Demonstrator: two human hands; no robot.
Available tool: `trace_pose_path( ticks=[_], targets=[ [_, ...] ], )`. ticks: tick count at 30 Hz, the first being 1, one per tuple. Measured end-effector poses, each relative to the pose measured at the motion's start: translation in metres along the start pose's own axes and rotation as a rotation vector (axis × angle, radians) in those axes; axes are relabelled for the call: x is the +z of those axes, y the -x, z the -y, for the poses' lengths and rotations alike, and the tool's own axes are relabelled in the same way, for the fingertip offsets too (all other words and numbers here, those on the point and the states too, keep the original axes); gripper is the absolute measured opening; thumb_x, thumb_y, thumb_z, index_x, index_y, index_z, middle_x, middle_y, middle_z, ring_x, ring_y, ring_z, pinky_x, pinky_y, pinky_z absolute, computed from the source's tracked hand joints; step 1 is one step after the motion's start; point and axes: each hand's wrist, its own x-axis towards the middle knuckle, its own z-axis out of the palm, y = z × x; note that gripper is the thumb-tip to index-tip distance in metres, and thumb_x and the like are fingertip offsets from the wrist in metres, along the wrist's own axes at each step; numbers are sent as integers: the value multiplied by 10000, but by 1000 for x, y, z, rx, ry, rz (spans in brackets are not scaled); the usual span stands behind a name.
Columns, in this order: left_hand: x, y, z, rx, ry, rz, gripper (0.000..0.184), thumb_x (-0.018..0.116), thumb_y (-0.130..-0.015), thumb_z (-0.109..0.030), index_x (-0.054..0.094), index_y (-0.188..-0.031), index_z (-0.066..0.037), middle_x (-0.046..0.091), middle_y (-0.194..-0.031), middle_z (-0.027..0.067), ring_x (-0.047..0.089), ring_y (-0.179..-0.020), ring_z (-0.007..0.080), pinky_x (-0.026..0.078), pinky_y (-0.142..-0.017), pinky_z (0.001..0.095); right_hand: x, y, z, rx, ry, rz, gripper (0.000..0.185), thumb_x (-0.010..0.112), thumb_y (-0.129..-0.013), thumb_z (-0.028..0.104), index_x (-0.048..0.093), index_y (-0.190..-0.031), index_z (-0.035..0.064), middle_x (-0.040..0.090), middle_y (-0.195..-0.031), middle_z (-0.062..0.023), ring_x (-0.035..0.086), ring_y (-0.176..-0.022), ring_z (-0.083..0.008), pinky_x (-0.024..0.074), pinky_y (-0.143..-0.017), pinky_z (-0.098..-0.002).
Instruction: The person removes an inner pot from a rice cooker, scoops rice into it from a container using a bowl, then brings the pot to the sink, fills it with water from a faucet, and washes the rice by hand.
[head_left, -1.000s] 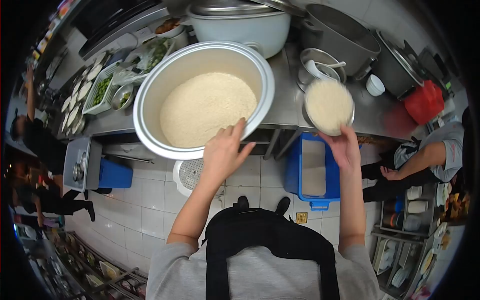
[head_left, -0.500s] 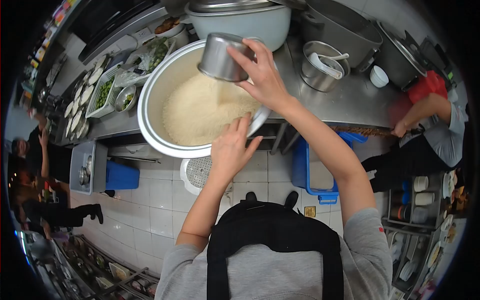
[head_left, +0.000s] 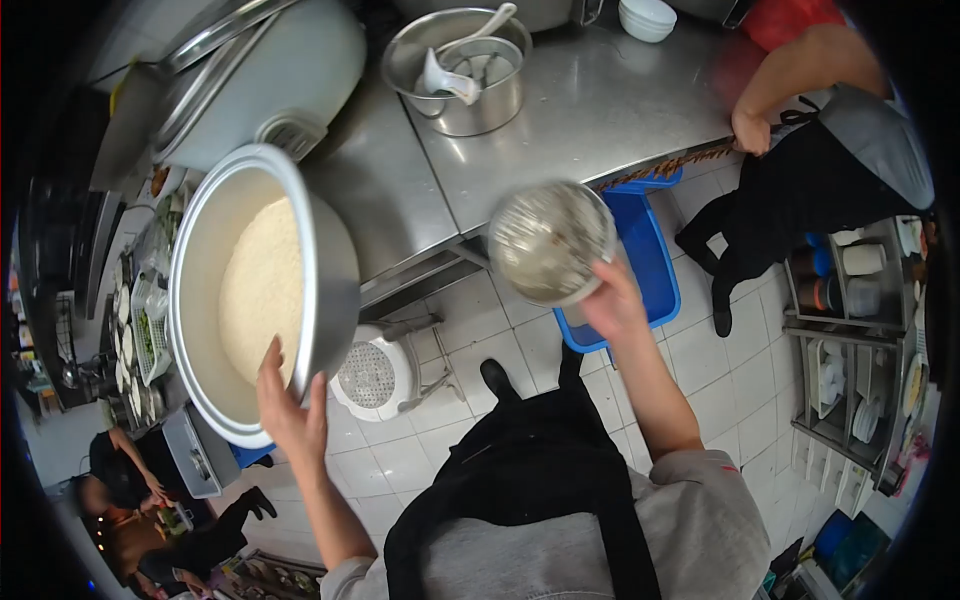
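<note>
A large silver pot stands at the counter's left part, with pale rice heaped inside. My left hand is at the pot's near rim, its fingers apart, one fingertip over the inside; whether it touches the rim I cannot tell. In my right hand is a round metal cup, gripped by its edge and blurred by motion. The cup is over the counter's front edge, beside and partly above a blue bin on the floor.
A steel bowl with white ladles stands on the metal counter, near stacked white bowls. A white stool is below the pot. One co-worker stands at the right; another is at the lower left.
My right hand has carried the metal cup from above the pot rightward to the blue bin. My left hand has shifted left along the pot's rim. The view has turned to the right.
</note>
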Motion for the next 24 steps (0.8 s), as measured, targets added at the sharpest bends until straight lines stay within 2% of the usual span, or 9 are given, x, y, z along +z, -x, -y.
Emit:
trace_pose_path(
  ticks=[4,6,9,14,16,18,20,23,24],
  targets=[
    [8,0,1,-52,16,40,604,600,-767,-339,413,-1243,-19,497,-1193,146,509,-1027,282,421,-841,406,-161,-13,31,70,199,-352,606,610,-703,111,363,-1255,65,455,-1211,-136,455,-1105,-266,397,-921,-427],
    [13,-1,-1,-61,79,46,626,573,-791,-374,393,-1250,12,486,-1199,163,499,-1047,272,421,-849,404,-236,-53,27,78,670,-663,655,642,-655,147,373,-1246,66,427,-1219,-173,447,-1091,-309,401,-902,-401],
    [13,-3,0,-20,-60,84,687,526,-804,-476,404,-1230,48,483,-1198,185,494,-1066,279,373,-895,367,-345,-141,-2,120,1598,-709,759,662,-617,137,315,-1291,100,378,-1225,-196,391,-1119,-354,391,-899,-380],
    [9,9,25,-68,-182,42,705,472,-822,-506,387,-1239,57,492,-1167,182,474,-1071,258,346,-907,355,-364,-216,-46,-11,2215,-395,770,649,-654,114,270,-1323,168,320,-1273,-170,313,-1184,-347,364,-935,-419],
    [3,17,39,-78,-180,11,701,481,-828,-483,357,-1270,47,463,-1191,178,461,-1073,253,338,-914,365,-406,-216,-71,-211,2642,-55,706,604,-719,116,263,-1328,217,290,-1301,-139,286,-1209,-328,345,-943,-483],
    [-1,20,45,-126,-237,-15,706,479,-830,-488,349,-1277,42,435,-1229,183,444,-1099,263,325,-931,383,-434,-187,-101,-230,2646,39,669,557,-761,109,245,-1336,247,289,-1308,-129,268,-1225,-326,337,-932,-533],
    [-1,21,45,-155,-221,-14,711,473,-829,-498,350,-1274,43,424,-1243,184,436,-1112,271,315,-940,388,-441,-154,-117,315,2628,93,692,577,-753,126,239,-1344,252,266,-1327,-131,256,-1234,-331,336,-949,-499],
    [5,14,36,-124,-173,10,720,460,-828,-516,356,-1269,43,411,-1259,183,430,-1121,283,302,-951,395,-444,-141,-110,669,2401,117,695,590,-737,129,265,-1339,254,245,-1342,-136,233,-1249,-328,345,-949,-474],
    [5,11,35,-68,-162,46,723,453,-828,-525,360,-1265,43,408,-1260,181,432,-1118,288,299,-952,398,-454,-140,-107,656,2411,105,695,590,-737,129,265,-1339,254,245,-1342,-136,233,-1249,-328,345,-949,-474]
  ],
)
